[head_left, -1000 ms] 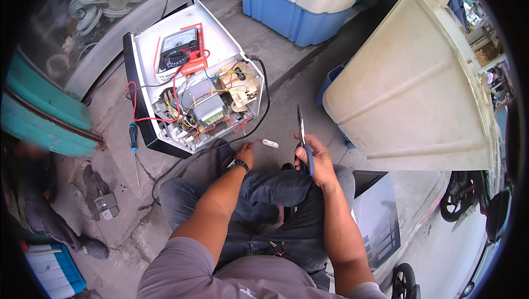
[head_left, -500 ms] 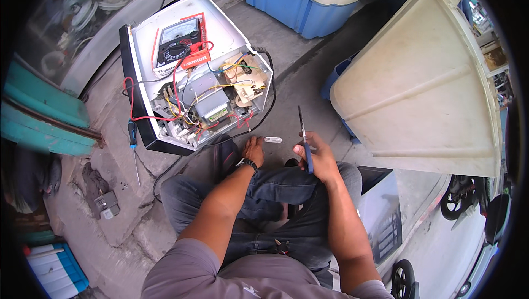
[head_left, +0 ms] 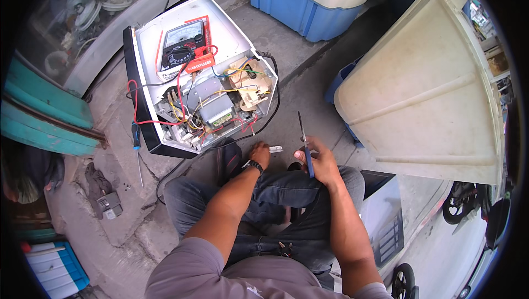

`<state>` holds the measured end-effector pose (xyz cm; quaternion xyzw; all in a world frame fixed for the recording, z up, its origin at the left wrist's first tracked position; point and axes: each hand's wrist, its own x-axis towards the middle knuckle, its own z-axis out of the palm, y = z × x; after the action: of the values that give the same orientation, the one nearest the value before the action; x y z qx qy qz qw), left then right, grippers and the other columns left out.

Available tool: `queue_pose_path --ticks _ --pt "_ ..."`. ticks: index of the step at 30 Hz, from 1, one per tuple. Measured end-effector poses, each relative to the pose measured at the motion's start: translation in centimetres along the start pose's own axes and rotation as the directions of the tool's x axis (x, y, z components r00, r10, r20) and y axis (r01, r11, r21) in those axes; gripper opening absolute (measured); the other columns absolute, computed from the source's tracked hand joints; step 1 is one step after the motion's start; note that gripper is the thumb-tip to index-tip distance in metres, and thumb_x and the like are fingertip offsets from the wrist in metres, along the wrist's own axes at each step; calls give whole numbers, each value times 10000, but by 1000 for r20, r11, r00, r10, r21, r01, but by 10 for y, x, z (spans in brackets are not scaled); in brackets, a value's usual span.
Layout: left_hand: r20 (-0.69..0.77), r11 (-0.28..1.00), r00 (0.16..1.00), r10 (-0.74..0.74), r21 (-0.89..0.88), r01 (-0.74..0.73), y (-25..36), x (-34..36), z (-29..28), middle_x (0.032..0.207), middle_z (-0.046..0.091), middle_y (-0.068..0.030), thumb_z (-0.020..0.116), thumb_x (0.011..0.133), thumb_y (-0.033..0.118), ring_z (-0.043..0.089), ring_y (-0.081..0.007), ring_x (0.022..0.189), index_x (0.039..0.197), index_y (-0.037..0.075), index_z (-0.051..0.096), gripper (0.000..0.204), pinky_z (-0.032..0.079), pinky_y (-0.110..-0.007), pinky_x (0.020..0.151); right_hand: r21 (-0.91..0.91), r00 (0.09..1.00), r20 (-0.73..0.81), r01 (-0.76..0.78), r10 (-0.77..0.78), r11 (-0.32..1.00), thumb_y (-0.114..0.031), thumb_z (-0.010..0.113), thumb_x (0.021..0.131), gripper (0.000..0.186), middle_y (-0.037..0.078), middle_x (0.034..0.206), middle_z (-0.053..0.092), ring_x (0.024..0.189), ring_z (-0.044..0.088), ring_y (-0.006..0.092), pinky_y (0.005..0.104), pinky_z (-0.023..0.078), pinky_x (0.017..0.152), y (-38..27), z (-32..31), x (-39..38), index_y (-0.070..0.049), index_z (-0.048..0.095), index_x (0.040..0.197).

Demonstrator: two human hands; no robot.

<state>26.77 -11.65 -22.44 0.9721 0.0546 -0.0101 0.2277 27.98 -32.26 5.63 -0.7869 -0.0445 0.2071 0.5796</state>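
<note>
My right hand (head_left: 318, 161) is shut on dark blue-handled scissors (head_left: 308, 164), blades pointing away from me. Low over the ground in front of me, my left hand (head_left: 259, 155) has its fingers curled at a small white part (head_left: 275, 149), covering its near end. Beyond both hands stands an opened white and black microwave-like appliance (head_left: 216, 107), its wires and metal insides showing. An analog multimeter (head_left: 181, 47) with red and black leads lies in it. A blue-handled screwdriver (head_left: 136, 136) lies to its left.
Blue-and-white bins (head_left: 308, 1) stand behind. A large cream plastic panel (head_left: 419, 106) leans at right over a blue container. A metal casing (head_left: 380, 222) is beside my right leg, a small grey part (head_left: 109, 205) at left, a teal step (head_left: 44, 128) beyond, and motorbike wheels (head_left: 457, 200) at right.
My left hand has moved right onto the small white part, which it now partly covers. My right hand still holds the scissors, in much the same place.
</note>
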Motion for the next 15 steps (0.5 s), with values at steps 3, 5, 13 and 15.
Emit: queue_pose_path --ticks 3,5,13,15 --pt "4 986 997 -71 -152 71 8 -9 -23 1150 627 -151 642 929 137 637 -410 1062 1036 50 671 141 537 -525 908 8 1000 -11 -3 3 1000 -311 862 874 602 61 881 655 618 637 119 288 490 531 10 -2 2 7 592 1308" --pt "-42 977 999 -34 -213 25 23 -18 -43 1136 620 -162 672 920 126 644 -405 1030 1031 43 658 139 538 -504 872 22 999 -33 -9 10 1000 -329 864 869 607 67 888 665 627 643 123 292 500 545 20 -8 2 6 595 1298" --pt "-417 844 899 137 -426 -327 122 -64 -162 1116 612 -148 726 897 55 649 -354 1006 1017 22 655 144 532 -423 825 -177 993 -95 55 -73 983 -346 862 870 603 111 951 709 752 711 164 332 548 620 51 -19 11 10 545 1238" --pt "-422 842 896 142 -425 -333 132 -74 -184 1123 611 -150 724 898 49 643 -345 1027 1025 20 663 144 531 -422 844 -71 994 -96 45 -51 996 -312 862 874 574 102 940 702 752 709 162 326 551 617 42 -15 8 0 536 1227"
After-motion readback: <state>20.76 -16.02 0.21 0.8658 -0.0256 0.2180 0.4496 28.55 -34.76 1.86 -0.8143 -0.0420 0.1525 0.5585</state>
